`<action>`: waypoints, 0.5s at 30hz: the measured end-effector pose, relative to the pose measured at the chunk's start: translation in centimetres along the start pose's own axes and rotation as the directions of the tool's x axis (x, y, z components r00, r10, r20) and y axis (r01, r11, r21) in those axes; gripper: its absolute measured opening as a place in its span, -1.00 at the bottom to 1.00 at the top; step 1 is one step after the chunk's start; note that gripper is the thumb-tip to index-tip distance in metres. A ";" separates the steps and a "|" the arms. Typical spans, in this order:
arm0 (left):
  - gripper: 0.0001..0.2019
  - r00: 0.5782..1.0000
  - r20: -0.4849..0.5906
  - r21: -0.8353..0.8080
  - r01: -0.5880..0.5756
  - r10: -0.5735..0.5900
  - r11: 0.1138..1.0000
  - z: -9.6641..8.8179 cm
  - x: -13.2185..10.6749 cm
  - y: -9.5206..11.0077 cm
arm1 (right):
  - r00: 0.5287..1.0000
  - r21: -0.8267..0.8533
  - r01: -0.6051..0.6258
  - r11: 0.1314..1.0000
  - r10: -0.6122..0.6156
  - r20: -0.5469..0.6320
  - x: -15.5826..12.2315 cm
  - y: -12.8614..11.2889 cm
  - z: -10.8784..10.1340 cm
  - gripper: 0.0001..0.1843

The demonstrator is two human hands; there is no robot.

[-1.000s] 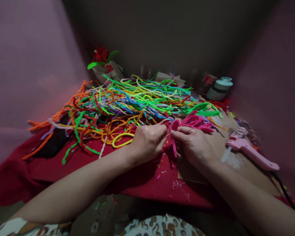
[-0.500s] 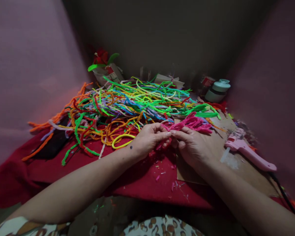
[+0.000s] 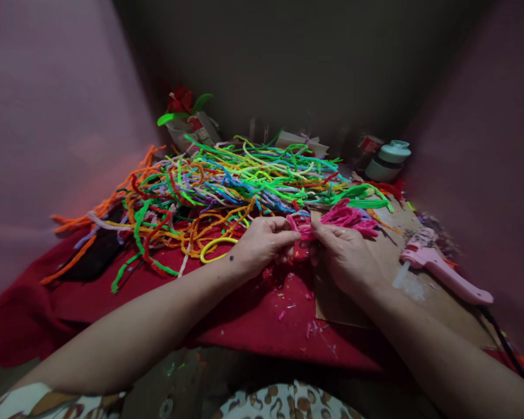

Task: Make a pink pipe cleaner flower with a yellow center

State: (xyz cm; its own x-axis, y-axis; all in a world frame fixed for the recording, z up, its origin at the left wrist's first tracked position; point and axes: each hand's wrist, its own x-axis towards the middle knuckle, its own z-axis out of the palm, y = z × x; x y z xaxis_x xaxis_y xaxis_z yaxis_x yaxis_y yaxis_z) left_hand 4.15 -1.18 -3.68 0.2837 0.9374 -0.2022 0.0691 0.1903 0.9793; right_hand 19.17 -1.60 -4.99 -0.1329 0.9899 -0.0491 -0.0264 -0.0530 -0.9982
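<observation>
One pink stem (image 3: 305,233) ran between the left hand (image 3: 262,247) and right hand (image 3: 344,250), each apparently pinching it, above the red cloth (image 3: 253,320). Pink loops (image 3: 347,216) showed just beyond the right hand. Bending seemed the step in hand; the next move probably called for one firm pinch and one gentle turn.

Thin fuzzy strip (image 3: 306,234): bright pink. Looped fuzzy bundle (image 3: 347,217): matching bright pink. Tangled heap of fuzzy stems (image 3: 253,177): green, yellow, orange, red, blue, lilac, off-white. Smooth ring (image 3: 202,251): yellow. Pistol-shaped plastic glue gun (image 3: 445,270): pale pink. Draped cloth (image 3: 253,326): deep red. Flat cardboard sheet (image 3: 441,301): tan. Person's garment (image 3: 288,402): white, blotched with brown.
</observation>
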 end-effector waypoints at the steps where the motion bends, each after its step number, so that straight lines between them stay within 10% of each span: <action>1: -0.86 1.000 -0.006 -0.022 0.014 -0.014 1.000 0.0 0.0 0.0 | 1.000 -0.010 0.009 1.000 -0.009 0.007 0.0 -0.1 0.0 -0.59; 15: -0.85 0.998 0.051 -0.150 0.038 -0.030 0.988 -0.7 0.5 -0.5 | 0.975 0.201 -0.159 0.967 0.122 0.185 1.3 1.0 -1.2 -0.54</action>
State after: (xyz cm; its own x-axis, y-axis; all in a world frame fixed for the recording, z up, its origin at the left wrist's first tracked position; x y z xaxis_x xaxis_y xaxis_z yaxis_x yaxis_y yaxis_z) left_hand 3.60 -0.63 -4.25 0.3301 0.9150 -0.2321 -0.0648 0.2673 0.9614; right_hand 20.13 -0.20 -6.14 -0.3162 0.9345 -0.1633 -0.2035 -0.2350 -0.9505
